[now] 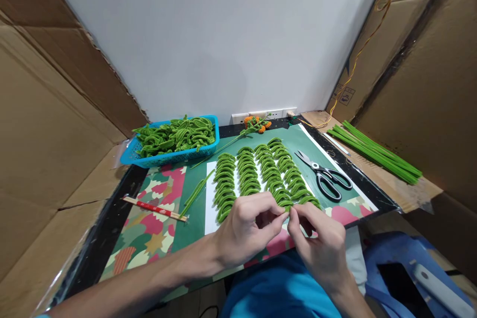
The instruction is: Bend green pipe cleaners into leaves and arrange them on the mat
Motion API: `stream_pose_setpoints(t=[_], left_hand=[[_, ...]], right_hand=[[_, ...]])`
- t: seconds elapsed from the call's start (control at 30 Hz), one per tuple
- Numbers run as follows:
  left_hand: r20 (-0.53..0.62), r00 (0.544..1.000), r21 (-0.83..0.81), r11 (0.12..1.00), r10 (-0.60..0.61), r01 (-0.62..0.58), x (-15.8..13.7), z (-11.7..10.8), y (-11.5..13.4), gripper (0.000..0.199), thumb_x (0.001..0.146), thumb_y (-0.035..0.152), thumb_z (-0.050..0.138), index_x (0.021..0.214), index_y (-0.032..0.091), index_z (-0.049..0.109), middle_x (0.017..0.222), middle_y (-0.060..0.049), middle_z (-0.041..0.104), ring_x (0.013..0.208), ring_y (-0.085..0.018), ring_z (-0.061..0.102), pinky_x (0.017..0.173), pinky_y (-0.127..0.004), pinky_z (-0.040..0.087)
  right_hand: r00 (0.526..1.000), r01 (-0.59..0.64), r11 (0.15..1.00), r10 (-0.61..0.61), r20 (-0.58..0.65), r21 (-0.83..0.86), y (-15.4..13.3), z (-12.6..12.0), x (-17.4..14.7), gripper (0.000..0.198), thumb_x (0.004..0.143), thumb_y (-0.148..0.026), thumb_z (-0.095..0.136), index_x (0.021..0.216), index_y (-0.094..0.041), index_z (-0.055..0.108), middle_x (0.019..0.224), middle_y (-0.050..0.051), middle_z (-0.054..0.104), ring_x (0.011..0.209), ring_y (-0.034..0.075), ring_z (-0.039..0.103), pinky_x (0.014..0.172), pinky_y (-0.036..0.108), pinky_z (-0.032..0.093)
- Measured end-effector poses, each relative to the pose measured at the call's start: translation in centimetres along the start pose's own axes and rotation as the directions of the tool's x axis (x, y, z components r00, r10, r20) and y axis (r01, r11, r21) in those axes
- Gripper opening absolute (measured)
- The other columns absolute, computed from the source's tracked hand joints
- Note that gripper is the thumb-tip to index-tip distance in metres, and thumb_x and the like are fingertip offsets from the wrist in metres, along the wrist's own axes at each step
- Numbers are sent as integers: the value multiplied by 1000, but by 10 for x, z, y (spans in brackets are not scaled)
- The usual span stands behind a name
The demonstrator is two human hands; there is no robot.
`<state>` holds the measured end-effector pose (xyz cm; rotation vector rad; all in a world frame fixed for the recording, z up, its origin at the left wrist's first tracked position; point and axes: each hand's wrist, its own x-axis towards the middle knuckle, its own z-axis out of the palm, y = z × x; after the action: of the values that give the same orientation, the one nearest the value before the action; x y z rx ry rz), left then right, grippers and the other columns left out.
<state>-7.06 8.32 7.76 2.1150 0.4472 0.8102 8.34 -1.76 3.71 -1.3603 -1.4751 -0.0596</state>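
Observation:
My left hand (255, 226) and my right hand (316, 238) meet at the table's near edge, fingertips pinched close together. Between them is a short piece of green pipe cleaner (288, 208), mostly hidden by the fingers. Just beyond, bent green pipe-cleaner loops (246, 174) lie in several neat columns on a white paper sheet (210, 203). Black-handled scissors (323, 174) rest to the right of the columns, blades slightly apart. A few green pipe-cleaner strips (196, 194) lie left of the sheet.
At the back left stands a blue basket (167, 159) heaped with twisted green pieces. An orange-flowered stem (257, 123) lies near the wall sockets. Straight green pipe cleaners (376, 154) are bundled at right on cardboard. Chopsticks in a red wrapper (154, 207) lie at left. Cardboard walls flank the table.

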Motion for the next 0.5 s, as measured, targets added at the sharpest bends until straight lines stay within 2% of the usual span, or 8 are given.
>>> stream_pose_setpoints(t=[0.1,0.2,0.33,0.5], left_hand=[[-9,1000,20,1000,21,-21,-1,1,-1,15,95,17,70,81,14,69,67,0,59,58,-10,52,54,-22,39],[-30,996,66,994,86,-84,-1,0,-1,15,95,15,70,81,14,69,67,1,58,58,-10,51,54,-22,39],[-58,992,85,990,114,-109,2,-3,1,12,96,14,69,84,14,70,68,0,60,59,-9,52,55,-21,40],[-49,993,70,992,104,-101,2,-2,1,11,96,13,70,85,14,71,69,0,62,59,-9,54,55,-21,41]], right_hand=[[999,2,1000,-3,-39,-19,-3,2,0,19,101,-9,60,86,-20,62,66,-4,53,53,9,46,53,24,38],[996,-80,996,81,-32,26,-5,1,0,21,102,-13,59,82,-20,61,65,-4,54,53,10,45,52,24,38],[986,-167,979,166,13,118,-4,-1,0,8,103,-22,63,97,-20,68,71,-3,63,56,11,54,51,24,42],[988,-157,979,154,32,128,-2,0,0,10,104,-18,60,99,-20,69,75,0,66,60,13,61,54,25,46]])
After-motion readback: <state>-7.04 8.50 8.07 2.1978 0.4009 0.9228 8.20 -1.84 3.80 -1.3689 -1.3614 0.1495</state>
